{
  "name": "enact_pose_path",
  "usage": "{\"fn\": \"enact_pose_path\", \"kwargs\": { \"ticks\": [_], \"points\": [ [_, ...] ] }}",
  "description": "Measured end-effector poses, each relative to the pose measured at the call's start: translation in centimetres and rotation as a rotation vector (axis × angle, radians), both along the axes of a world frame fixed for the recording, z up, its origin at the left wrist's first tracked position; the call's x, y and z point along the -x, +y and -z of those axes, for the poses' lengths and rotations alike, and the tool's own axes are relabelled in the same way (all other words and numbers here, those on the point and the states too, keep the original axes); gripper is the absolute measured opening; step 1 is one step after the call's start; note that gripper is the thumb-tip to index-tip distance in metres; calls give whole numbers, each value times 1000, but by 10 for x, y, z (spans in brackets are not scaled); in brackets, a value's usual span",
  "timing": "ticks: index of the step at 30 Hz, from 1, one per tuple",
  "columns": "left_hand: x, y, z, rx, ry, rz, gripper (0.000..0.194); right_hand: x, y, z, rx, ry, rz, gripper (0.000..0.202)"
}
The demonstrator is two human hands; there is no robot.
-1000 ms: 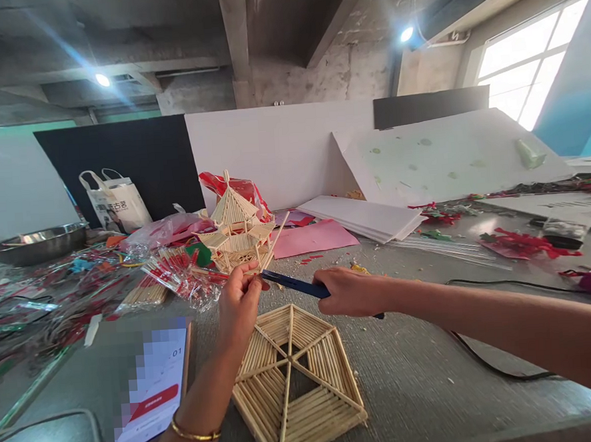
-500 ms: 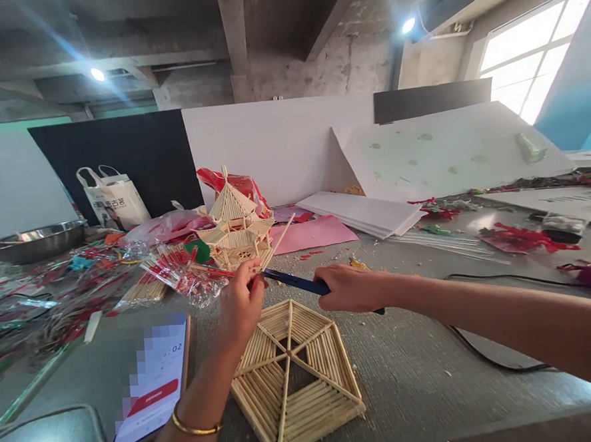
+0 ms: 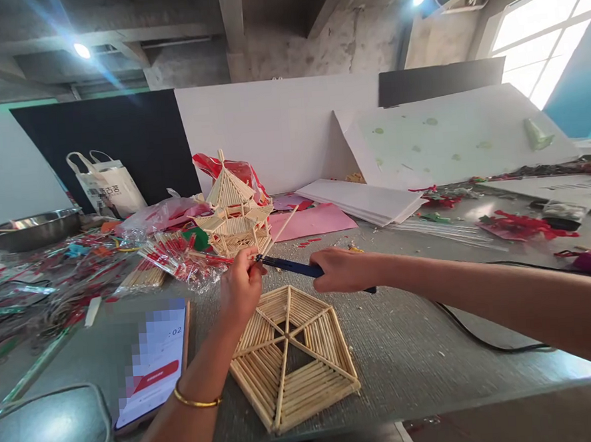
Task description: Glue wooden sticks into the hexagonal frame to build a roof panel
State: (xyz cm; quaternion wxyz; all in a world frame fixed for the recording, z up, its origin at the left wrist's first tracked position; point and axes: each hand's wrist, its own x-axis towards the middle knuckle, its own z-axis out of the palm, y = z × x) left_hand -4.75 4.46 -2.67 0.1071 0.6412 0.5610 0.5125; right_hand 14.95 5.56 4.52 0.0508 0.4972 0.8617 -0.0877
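My right hand [image 3: 342, 269] is wrapped round the handle of a dark blue cutting tool [image 3: 293, 267], which points left. At the tool's tip, my left hand [image 3: 241, 285] is pinched; whatever lies between its fingers is too small to name. Below both hands, a hexagonal panel of wooden sticks [image 3: 311, 397] lies flat, with dark gaps near its centre. Just behind my left hand stands a small stick pavilion [image 3: 231, 193] with a pointed roof.
A phone [image 3: 155, 376] lies left of my left forearm. Wrapped sticks [image 3: 177, 258] and scraps cover the left side, near a metal bowl [image 3: 30, 230]. White boards [image 3: 364, 200] and pink paper [image 3: 315, 221] lie behind. A black cable [image 3: 475, 335] runs at right.
The view has tilted down slightly, so most things sit higher in the picture. Both hands keep nearly the same place over the panel, with the tool tip still at my left fingers.
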Motion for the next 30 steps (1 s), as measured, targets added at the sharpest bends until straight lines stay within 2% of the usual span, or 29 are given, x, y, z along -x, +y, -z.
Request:
{"fn": "enact_pose_path", "kwargs": {
  "ticks": [4, 9, 17, 24, 30],
  "points": [
    [0, -2, -3, 7, -30, -15, 33, 0, 0, -2, -9, 1, -5, 30],
    [0, 0, 1, 42, -118, 16, 35, -2, 5, 2, 6, 20, -22, 27],
    [0, 5, 3, 61, -81, 12, 32, -1, 8, 0, 8, 9, -53, 23],
    [2, 13, 11, 82, -173, 40, 30, 0, 14, 1, 40, 6, -74, 19],
    [1, 17, 15, 102, -46, -8, 29, 2, 21, 4, 50, -14, -66, 18]
  ]
}}
